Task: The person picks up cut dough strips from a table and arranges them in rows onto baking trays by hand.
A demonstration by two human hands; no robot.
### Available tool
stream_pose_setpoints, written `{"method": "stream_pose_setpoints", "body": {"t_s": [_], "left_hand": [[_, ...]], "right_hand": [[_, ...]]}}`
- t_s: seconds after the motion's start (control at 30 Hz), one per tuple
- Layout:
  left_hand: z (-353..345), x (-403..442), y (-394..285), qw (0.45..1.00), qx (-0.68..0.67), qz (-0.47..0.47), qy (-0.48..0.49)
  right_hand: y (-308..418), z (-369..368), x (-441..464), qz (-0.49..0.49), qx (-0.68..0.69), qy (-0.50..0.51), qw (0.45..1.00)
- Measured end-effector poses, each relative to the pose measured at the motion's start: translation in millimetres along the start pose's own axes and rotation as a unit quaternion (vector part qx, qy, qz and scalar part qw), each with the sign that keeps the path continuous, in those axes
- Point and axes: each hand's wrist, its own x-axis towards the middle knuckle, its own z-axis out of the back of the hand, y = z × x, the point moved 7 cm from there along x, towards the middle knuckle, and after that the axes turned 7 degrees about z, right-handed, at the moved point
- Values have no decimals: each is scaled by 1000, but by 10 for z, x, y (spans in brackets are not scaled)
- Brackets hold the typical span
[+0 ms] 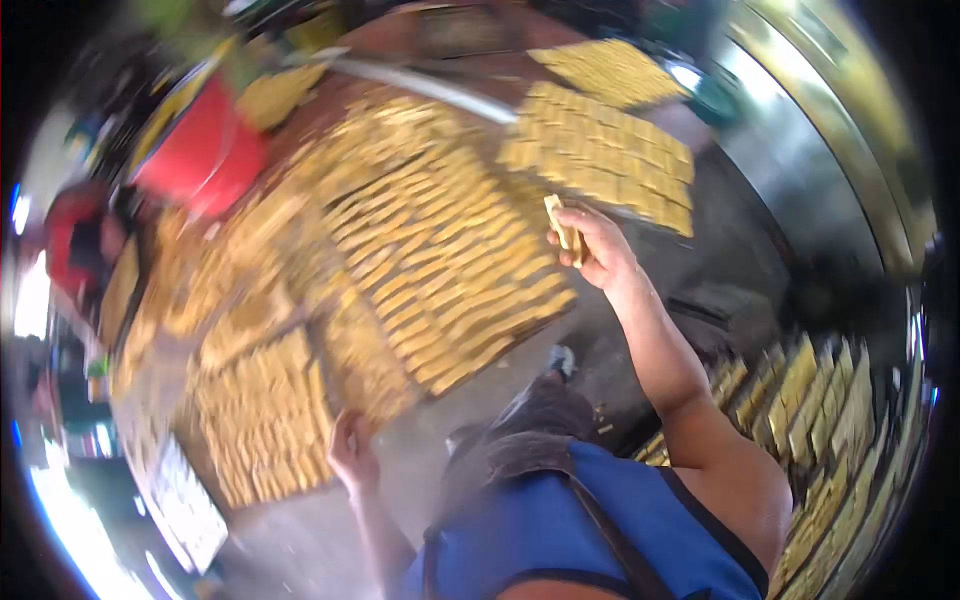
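Observation:
My right hand (595,245) is raised in front of me, with its thumb and fingers closed on a pale yellow bar-shaped piece (562,228), perhaps a baked stick. Beneath and beyond it lies a large tray of similar yellow sticks (450,265) set in rows. My left hand (352,448) hangs low beside a smaller tray of sticks (262,420). Motion smears its fingers, so whether they are closed does not show.
A red bucket (205,150) stands at the upper left, near a person in red (75,240). More trayed pieces (605,150) lie ahead. Loose yellow crumbs (240,255) spread leftward. Stacked, filled trays (800,410) stand close on my right, and a metal cabinet (800,150) rises beyond.

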Motion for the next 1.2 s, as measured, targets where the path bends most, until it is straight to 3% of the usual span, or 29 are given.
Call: {"method": "stream_pose_setpoints", "body": {"t_s": [0.03, 0.07, 0.13, 0.17, 0.2, 0.23, 0.27, 0.33, 0.4, 0.47, 0.57, 0.63, 0.7, 0.73, 0.83, 0.87, 0.97, 1.03, 1.1, 1.13, 1.2], "left_hand": [[198, -78, 99, 998, -37, 36, -26], [705, -287, -25, 998, -39, 39, -40], [1151, -416, 180, 996, -59, 58, -38], [1298, -511, 398, 976, -177, 119, -41], [1462, -579, 637, 982, -158, 86, -52], [1647, -656, 632, 975, -168, 131, -65], [1820, -735, 687, 964, -201, 152, -87], [2287, -1028, 942, 943, -252, 170, -136], [2652, -1269, 1305, 877, -382, 219, -193], [3030, -1457, 1636, 855, -397, 230, -241], [3579, -1616, 2095, 832, -413, 239, -283], [3998, -1562, 2369, 830, -415, 236, -288], [4532, -1498, 2629, 850, -351, 253, -302], [4836, -1455, 2703, 829, -392, 221, -331], [5780, -1433, 2907, 798, -404, 215, -392], [6022, -1439, 3019, 795, -410, 219, -390], [6685, -1297, 3474, 794, -437, 211, -366], [6974, -1150, 3871, 761, -470, 272, -354], [7358, -769, 4217, 780, -447, 286, -330], [7591, -459, 4339, 809, -429, 277, -290], [8123, 253, 4490, 865, -373, 235, -238]], "right_hand": [[-253, -518, -109, -19, -39, 30, 999], [-892, -1484, -269, -68, -146, 183, 970], [-1542, -2503, -672, -51, -182, 294, 937], [-1818, -2964, -969, -61, -196, 352, 913], [-2150, -3351, -1294, -115, -202, 410, 882], [-2462, -3662, -1588, -167, -210, 459, 847], [-2677, -3981, -1898, -135, -275, 528, 792], [-3110, -4568, -2718, -195, -313, 591, 717], [-3537, -4981, -3171, -213, -333, 640, 659], [-3940, -5344, -3613, -238, -292, 718, 585], [-4536, -5786, -4007, -291, -301, 748, 516], [-4805, -6192, -4183, -275, -258, 763, 525], [-5141, -6568, -4236, -301, -345, 746, 484], [-5308, -6857, -4255, -284, -324, 753, 498], [-5629, -7689, -4037, -381, -284, 606, 638], [-5727, -7945, -3994, -428, -223, 579, 657], [-5845, -8604, -3984, -402, -130, 573, 702], [-6005, -8917, -4013, -378, -80, 593, 706], [-6168, -9158, -3908, -179, -269, 610, 724], [-6354, -9319, -3864, -115, -279, 614, 729], [-6672, -9719, -3755, -68, -332, 606, 720]]}}
